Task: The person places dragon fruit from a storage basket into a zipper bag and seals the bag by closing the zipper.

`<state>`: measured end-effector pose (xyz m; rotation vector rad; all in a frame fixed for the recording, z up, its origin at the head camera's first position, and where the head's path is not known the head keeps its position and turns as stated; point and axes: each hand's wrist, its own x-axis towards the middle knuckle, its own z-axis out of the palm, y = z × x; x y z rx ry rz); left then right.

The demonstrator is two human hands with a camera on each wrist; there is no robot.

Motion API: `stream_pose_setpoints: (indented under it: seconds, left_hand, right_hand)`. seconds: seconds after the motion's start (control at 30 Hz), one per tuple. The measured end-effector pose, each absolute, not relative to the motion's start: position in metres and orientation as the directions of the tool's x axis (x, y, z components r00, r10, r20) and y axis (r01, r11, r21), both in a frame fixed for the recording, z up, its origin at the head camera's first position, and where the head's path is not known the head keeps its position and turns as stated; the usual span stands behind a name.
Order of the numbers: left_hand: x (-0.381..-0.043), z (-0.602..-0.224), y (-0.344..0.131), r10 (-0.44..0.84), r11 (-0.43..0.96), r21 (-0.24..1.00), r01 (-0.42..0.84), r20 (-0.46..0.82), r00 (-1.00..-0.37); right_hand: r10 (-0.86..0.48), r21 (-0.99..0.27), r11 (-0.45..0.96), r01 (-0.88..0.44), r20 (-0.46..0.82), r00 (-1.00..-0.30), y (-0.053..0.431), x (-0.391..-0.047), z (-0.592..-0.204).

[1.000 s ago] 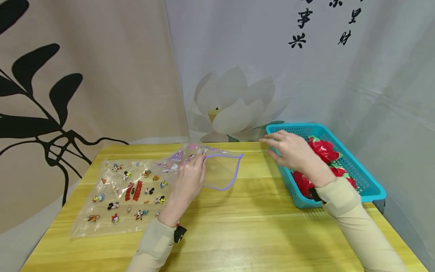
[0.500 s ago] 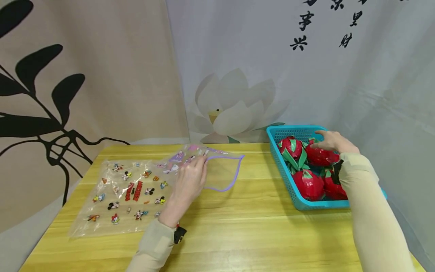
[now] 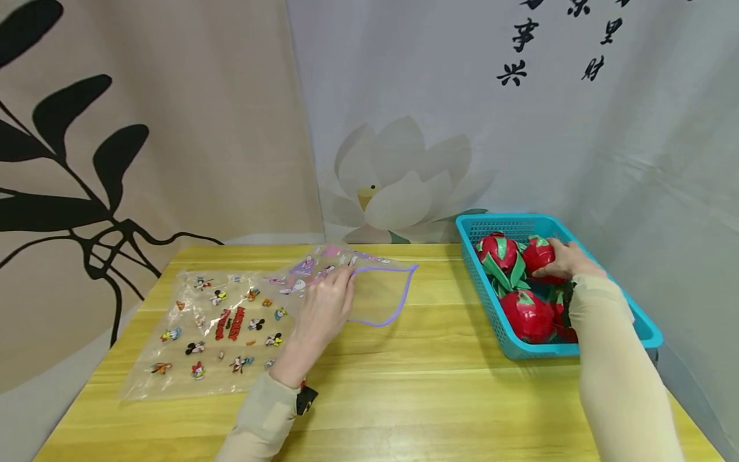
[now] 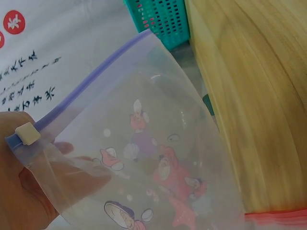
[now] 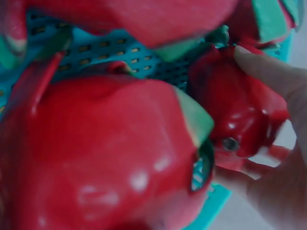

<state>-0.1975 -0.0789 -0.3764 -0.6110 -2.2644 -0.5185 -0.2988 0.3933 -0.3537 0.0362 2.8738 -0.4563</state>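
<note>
The bag (image 3: 248, 314) is showing as thin clear plastic, glossy and crinkled, with printed cartoon figures and a smooth purple zip strip. The table (image 3: 404, 385) is looking like pale wood with a satin grain. The basket (image 3: 577, 350) is appearing as matt teal plastic mesh. The fruit (image 3: 526, 314) are gleaming as shiny red and green plastic.

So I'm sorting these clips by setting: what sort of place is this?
Probably a staged tabletop set, not a lived-in room. A printed lotus backdrop hangs close behind a wooden table. It holds only a cartoon zip bag and a teal basket of red toy fruit.
</note>
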Motion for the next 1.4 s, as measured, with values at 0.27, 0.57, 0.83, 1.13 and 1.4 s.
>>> stream_pose_setpoints:
  seconds: [0.27,0.57,0.83,1.13,1.4]
  left_hand:
    - [-0.196,-0.376,-0.081,0.276,0.806,0.185,0.563,0.723,-0.633]
    - [-0.196,-0.375,-0.081,0.269,0.803,0.195,0.564,0.726,-0.633]
    - [-0.196,-0.376,-0.083,0.265,0.801,0.201,0.564,0.725,-0.635]
    - [-0.198,-0.376,-0.083,0.266,0.802,0.207,0.560,0.715,-0.646]
    - [-0.199,-0.376,-0.081,0.261,0.804,0.208,0.557,0.717,-0.646]
  right_hand:
    - [0.040,-0.323,0.941,0.100,-0.187,-0.981,0.388,-0.300,-0.361]
    - [0.061,-0.339,0.935,0.102,-0.128,-0.990,0.390,-0.299,-0.364]
    - [0.024,-0.333,0.942,0.051,-0.086,-0.996,0.391,-0.299,-0.360]
    - [0.038,-0.286,0.957,0.042,-0.021,-0.999,0.385,-0.296,-0.345]
    - [-0.002,-0.254,0.967,-0.022,0.079,-0.997,0.372,-0.287,-0.329]
